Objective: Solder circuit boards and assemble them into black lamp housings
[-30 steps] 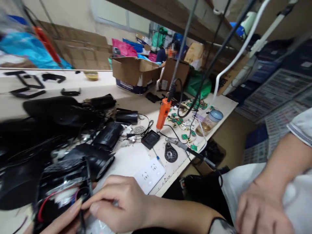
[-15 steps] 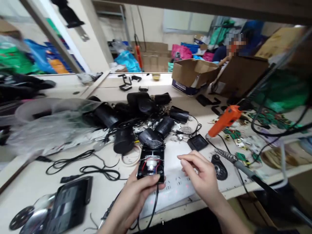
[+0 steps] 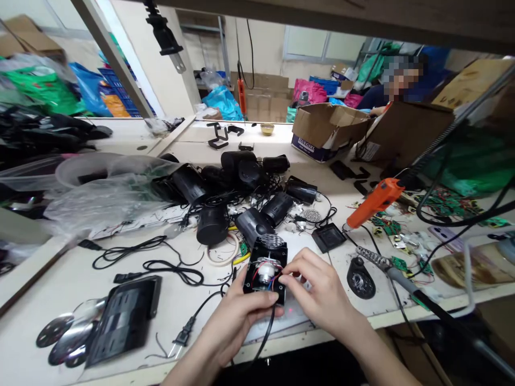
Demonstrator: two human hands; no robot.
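Cords (image 3: 173, 266) left of device (image 3: 265, 272), boards (image 3: 392, 227) right (carton (image 3: 316, 128) behind)

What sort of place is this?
Probably a small electronics assembly or repair workshop: there's a soldering iron, scattered green circuit boards and an opened black device being held.
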